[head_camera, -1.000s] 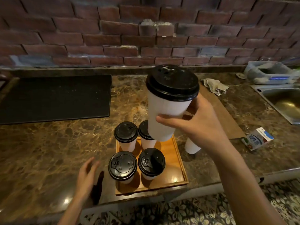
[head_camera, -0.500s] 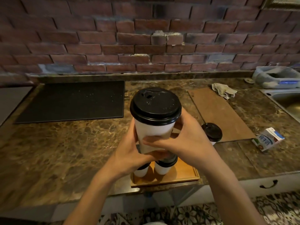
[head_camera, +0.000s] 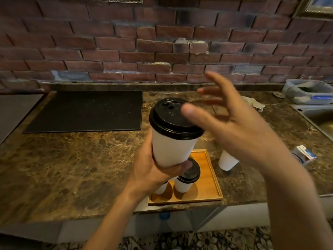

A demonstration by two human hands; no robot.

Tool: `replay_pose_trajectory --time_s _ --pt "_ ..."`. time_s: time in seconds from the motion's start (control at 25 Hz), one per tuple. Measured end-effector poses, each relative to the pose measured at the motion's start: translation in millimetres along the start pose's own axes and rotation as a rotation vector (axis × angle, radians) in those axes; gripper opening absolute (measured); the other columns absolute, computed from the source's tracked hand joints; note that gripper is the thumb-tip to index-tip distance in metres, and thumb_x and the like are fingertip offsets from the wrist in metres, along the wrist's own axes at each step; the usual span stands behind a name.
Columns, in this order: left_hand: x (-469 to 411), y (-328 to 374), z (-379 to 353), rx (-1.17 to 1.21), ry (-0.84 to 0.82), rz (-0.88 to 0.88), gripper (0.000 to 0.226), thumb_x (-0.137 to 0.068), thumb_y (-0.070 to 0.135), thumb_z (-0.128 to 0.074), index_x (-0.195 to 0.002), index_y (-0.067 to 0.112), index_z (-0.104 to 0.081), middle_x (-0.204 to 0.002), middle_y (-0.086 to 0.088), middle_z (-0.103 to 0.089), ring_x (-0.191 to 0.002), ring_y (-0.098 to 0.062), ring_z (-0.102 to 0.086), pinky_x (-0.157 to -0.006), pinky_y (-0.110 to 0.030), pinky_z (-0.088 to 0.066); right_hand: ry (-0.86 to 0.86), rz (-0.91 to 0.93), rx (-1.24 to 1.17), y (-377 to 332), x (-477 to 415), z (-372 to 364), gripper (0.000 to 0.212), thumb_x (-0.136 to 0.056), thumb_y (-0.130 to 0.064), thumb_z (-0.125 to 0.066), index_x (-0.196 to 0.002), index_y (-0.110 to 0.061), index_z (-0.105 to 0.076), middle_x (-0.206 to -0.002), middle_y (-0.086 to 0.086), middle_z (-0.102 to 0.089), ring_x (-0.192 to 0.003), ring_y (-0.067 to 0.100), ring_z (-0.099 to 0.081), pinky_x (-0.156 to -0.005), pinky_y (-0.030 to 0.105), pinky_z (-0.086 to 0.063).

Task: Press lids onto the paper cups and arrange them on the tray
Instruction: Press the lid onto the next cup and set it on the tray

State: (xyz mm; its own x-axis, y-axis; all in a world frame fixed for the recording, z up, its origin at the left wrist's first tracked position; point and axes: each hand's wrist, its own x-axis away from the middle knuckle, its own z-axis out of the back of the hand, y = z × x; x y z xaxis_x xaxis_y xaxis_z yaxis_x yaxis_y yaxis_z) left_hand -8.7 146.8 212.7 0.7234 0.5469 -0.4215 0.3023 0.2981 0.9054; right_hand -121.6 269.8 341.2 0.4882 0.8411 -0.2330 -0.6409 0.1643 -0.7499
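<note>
One cup [head_camera: 172, 148] in left hand [head_camera: 153, 171], axis near upright, lid [head_camera: 171, 121] up

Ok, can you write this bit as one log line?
left hand: grips raised cup | right hand: open beside its lid, contact unclear | tray: lidded cup on it | counter: spare cup right of tray
</note>
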Motion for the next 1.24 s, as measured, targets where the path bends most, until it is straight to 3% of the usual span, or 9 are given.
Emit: replay_pose_trajectory --time_s 0.2,0.36,0.52,0.68,0.76,0.92,1.0,1.08,1.24 --pt "-2.9 4.7 -21.8 -0.060 0.101 0.061 0.073 -0.054 0.043 -0.085 -0.117 0.047 -0.046 -0.104 0.022 -0.063 -0.091 0.000 -0.065 -0.060 -0.015 -0.054 -0.191 0.219 0.584 -36.1 -40.4 -11.6 0.055 -0.091 -0.070 -0.034 -0.120 -0.029 -0.057 -0.108 -0.009 -0.058 -0.101 0.016 -0.056 -0.083 0.041 -0.049" --pt "-3.3 3.5 -22.8 0.029 0.107 0.147 0.085 -0.048 0.049 -0.086 -0.119 0.014 -0.055 -0.102 0.002 -0.067 -0.092 -0.016 -0.068 -0.062 -0.023 -0.057 -0.301 0.525 0.344 -22.8 -45.5 -5.1 0.022 -0.097 -0.034 -0.054 -0.110 -0.022 -0.069 -0.106 -0.009 -0.067 -0.101 0.009 -0.061 -0.084 0.036 -0.051" --pt "-8.2 6.2 -18.2 0.105 -0.014 0.075 0.065 -0.057 0.024 -0.083 -0.114 0.039 -0.056 -0.105 0.014 -0.066 -0.095 -0.008 -0.067 -0.065 -0.019 -0.056 -0.379 0.482 0.078 -7.0 -53.3 11.1 0.026 -0.096 -0.027 -0.060 -0.118 -0.015 -0.068 -0.115 -0.003 -0.068 -0.107 0.009 -0.061 -0.087 0.033 -0.052" --pt "-15.5 7.3 -36.5 0.054 0.199 0.027 0.077 -0.057 0.033 -0.083 -0.124 0.029 -0.046 -0.109 0.010 -0.064 -0.100 -0.003 -0.063 -0.069 -0.014 -0.053 -0.006 0.165 0.533 -6.8 -47.6 -21.9 0.043 -0.091 -0.063 -0.040 -0.119 -0.034 -0.056 -0.100 -0.009 -0.057 -0.090 0.016 -0.053 -0.064 0.034 -0.039" --pt "-20.2 11.0 -38.0 -0.021 0.256 0.004 0.081 -0.054 0.038 -0.082 -0.124 0.029 -0.041 -0.107 0.018 -0.061 -0.098 0.007 -0.060 -0.067 -0.007 -0.051 0.128 0.239 0.461 -12.6 -47.1 -25.1 0.039 -0.088 -0.061 -0.044 -0.109 -0.032 -0.060 -0.094 -0.009 -0.057 -0.085 0.014 -0.052 -0.065 0.031 -0.037" --pt "-37.0 21.4 -7.7 0.056 -0.112 0.008 0.085 -0.054 0.021 -0.086 -0.126 0.011 -0.042 -0.107 0.016 -0.065 -0.096 -0.006 -0.067 -0.068 -0.017 -0.056 -0.204 0.496 0.132 -15.5 -56.7 14.1 0.025 -0.093 -0.038 -0.057 -0.114 -0.026 -0.064 -0.107 -0.012 -0.061 -0.097 0.001 -0.055 -0.078 0.016 -0.042" --pt "-40.9 22.1 -4.1 0.040 -0.161 0.060 0.083 -0.050 0.021 -0.085 -0.122 0.012 -0.046 -0.104 0.015 -0.067 -0.095 -0.007 -0.067 -0.067 -0.019 -0.056 -0.311 0.494 0.107 -15.1 -58.9 23.7 0.025 -0.096 -0.031 -0.058 -0.119 -0.023 -0.064 -0.110 -0.013 -0.061 -0.099 -0.002 -0.055 -0.079 0.013 -0.042" --pt "-41.8 21.9 -11.6 -0.004 -0.050 0.061 0.077 -0.047 0.030 -0.083 -0.115 0.026 -0.047 -0.100 0.018 -0.066 -0.093 -0.001 -0.065 -0.065 -0.014 -0.054 -0.215 0.354 0.265 -16.6 -59.4 10.3 0.030 -0.094 -0.045 -0.054 -0.117 -0.029 -0.064 -0.106 -0.011 -0.063 -0.096 0.007 -0.057 -0.073 0.022 -0.045" --pt "-41.6 20.8 -28.2 -0.036 0.097 0.000 0.085 -0.049 0.036 -0.081 -0.123 0.015 -0.045 -0.105 0.006 -0.061 -0.095 0.002 -0.063 -0.067 -0.009 -0.051 0.179 0.294 0.507 -20.4 -59.1 -11.9 0.033 -0.088 -0.056 -0.046 -0.095 -0.030 -0.065 -0.081 -0.011 -0.058 -0.070 0.012 -0.051 -0.054 0.028 -0.038"
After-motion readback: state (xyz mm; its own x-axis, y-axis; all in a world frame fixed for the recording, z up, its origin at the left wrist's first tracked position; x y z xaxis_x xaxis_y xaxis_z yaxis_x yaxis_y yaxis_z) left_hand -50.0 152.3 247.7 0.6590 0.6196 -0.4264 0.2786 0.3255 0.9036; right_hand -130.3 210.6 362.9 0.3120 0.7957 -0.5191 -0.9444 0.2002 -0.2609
